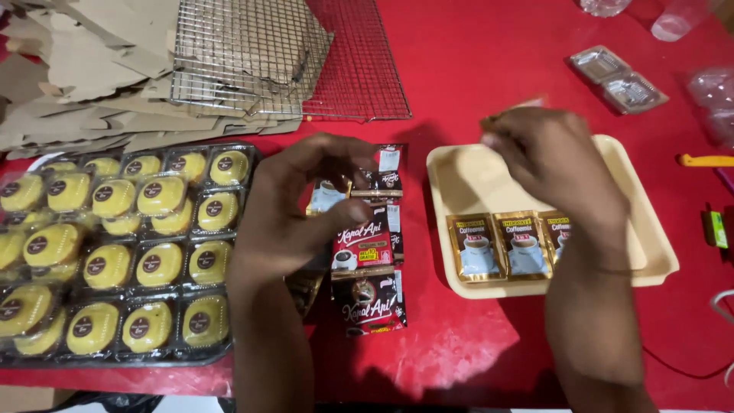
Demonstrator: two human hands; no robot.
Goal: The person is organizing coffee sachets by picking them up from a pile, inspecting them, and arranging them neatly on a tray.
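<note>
Two hands (pixel 306 206) grip glossy sachets (pixel 367 252) beside a smooth beige tray (pixel 657 260).

Right hand (pixel 552 164): blurred; small packet (pixel 514 109) at fingers smeared, kind could not be told. Third brown sachet (pixel 559 233) in cream tray (pixel 656 252) partly covered by right wrist. Strip of dark sachets (pixel 368 264): upper part hidden behind left hand (pixel 294 210). Tray of yellow cakes (pixel 115 252) cut off by left edge. Clear plastic items (pixel 677 19) at top right cropped by upper edge. Green object (pixel 716 228) at right edge too small to tell.
</note>
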